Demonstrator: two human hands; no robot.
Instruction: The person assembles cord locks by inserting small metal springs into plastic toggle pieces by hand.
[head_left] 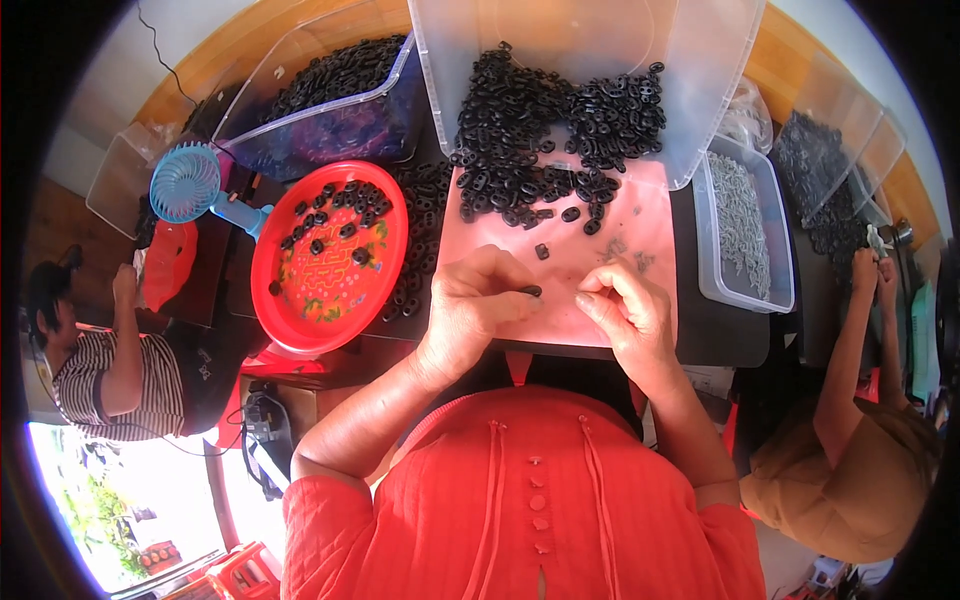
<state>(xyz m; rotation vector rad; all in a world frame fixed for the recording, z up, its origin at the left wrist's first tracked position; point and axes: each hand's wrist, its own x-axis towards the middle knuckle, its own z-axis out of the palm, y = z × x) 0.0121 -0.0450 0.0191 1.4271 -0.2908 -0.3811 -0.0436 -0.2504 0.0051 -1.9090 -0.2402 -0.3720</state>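
Our left hand (pixel 470 305) pinches a small black ring piece (pixel 531 291) in its fingers over the pink mat (pixel 640 225). Right hand (pixel 625 310) just beside, fingers pressed together; whether they hold anything we cannot tell. Red tray (pixel 290 335) of pieces sits left.

The small black part (pixel 532 291) pinched by the left hand (pixel 475 305) looks like matt rubber or plastic, like the heap of black parts (pixel 550 130) in the clear, smooth plastic tub (pixel 600 40) far ahead. The pink mat (pixel 640 250) looks matt. The red tray (pixel 330 255) at left is glossy plastic. The blue fan (pixel 187 183) is smooth plastic.
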